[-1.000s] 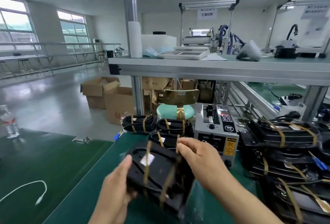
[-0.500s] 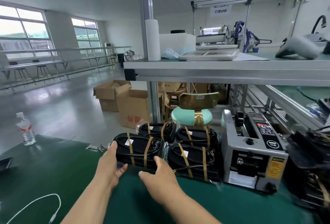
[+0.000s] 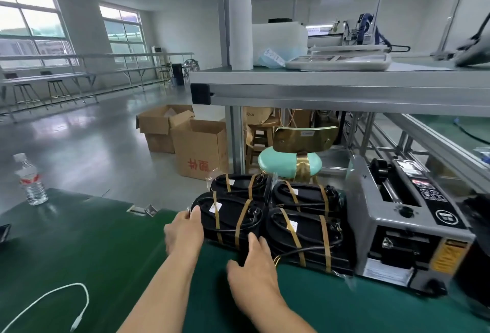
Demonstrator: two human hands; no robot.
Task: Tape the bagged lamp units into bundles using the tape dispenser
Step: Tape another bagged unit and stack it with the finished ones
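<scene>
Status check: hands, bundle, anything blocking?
Left hand and right hand open, touching near-left bundle. Taped, on table, beside three others. Dispenser right; nothing blocking.

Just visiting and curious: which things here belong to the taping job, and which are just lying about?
Part of the job: four taped lamp bundles, tape dispenser, left hand and right hand touching the front-left bundle.
Lying about: water bottle, white cable, cardboard boxes, mint chair.

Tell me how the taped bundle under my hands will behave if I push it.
The near-left bundle probably moves as one stiff block, since tape bands wrap it. Flat and low, it seems unlikely to tip.
</scene>
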